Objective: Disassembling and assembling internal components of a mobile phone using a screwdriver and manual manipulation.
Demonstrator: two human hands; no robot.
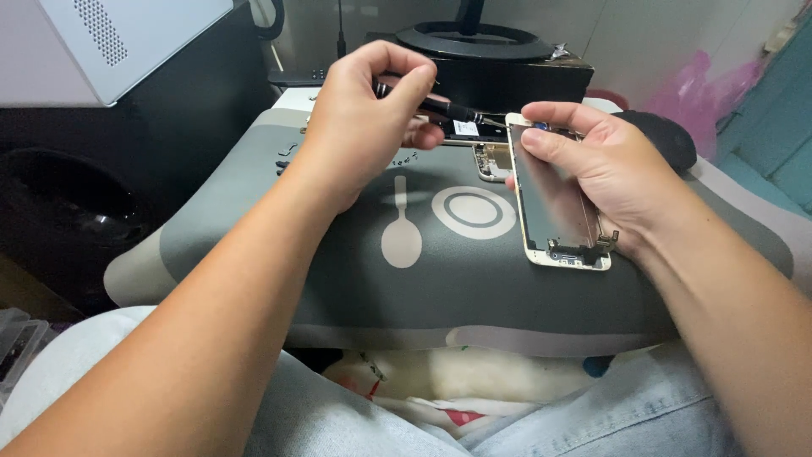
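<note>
Soft, even indoor light; sharp focus.

Phone body [491, 156] lies on mat [423, 279], behind lifted screen panel [554, 211].

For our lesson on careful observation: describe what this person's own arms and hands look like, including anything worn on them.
Both forearms are bare up to the frame's edge, with no sleeves showing. The left hand and right hand wear no gloves, and no rings, watch or bracelet can be seen on the fingers or wrists in view. The fingernails look short and unpainted. Light blue jeans cover the legs below.
</note>
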